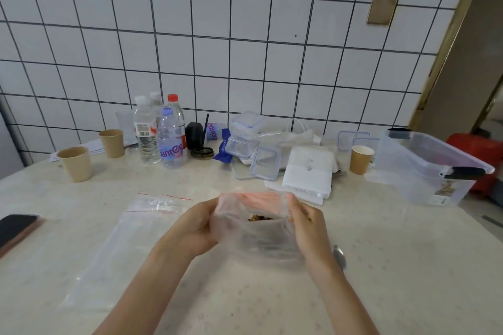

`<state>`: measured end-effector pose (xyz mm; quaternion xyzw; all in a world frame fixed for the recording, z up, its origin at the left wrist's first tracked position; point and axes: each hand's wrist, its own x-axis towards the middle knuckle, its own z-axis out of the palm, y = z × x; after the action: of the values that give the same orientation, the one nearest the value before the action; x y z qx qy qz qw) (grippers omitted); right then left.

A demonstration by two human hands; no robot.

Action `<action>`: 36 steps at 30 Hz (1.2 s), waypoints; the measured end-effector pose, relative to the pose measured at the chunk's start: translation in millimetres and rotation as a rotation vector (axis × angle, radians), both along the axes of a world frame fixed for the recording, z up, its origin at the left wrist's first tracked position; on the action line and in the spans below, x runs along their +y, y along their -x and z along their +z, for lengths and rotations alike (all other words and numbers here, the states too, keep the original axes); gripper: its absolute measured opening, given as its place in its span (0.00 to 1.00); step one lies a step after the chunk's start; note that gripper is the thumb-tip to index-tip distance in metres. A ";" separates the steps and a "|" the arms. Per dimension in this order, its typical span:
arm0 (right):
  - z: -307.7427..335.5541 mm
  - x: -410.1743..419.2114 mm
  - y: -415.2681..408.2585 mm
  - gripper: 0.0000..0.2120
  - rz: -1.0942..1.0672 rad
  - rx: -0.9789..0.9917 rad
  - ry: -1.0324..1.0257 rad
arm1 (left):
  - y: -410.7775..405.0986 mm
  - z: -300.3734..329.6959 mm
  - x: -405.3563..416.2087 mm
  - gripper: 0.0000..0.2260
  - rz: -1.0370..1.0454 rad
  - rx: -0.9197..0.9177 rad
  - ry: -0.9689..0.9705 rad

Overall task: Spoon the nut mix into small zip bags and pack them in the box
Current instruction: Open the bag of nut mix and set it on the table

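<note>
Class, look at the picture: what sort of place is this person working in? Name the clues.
Probably a kitchen or pantry corner: a white tiled wall, a pale stone-look table, and water bottles beside paper cups.

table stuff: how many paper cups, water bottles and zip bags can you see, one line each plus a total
paper cups: 3, two brown at left, one at right
water bottles: 4 standing in a cluster
zip bags: 2, one held by left hand and right hand, one flat on the table
total: 9
</note>
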<state>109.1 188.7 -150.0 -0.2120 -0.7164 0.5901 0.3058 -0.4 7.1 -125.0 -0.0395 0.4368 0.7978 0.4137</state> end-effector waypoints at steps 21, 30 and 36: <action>16.4 24.3 -43.6 0.38 -0.099 -0.431 -0.096 | -5.1 10.0 -52.9 0.42 -0.184 0.881 1.001; 10.4 15.7 -39.5 0.13 0.124 -0.286 0.164 | -5.3 -0.5 -45.3 0.16 -0.143 0.662 0.487; 6.2 16.6 -31.3 0.07 0.217 -0.022 0.619 | -1.9 -11.0 -32.2 0.12 0.016 0.329 0.078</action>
<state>140.4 205.3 -143.8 -0.2235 -0.5249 0.8066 0.1544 1.6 -25.1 -136.1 0.0724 0.5288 0.7793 0.3283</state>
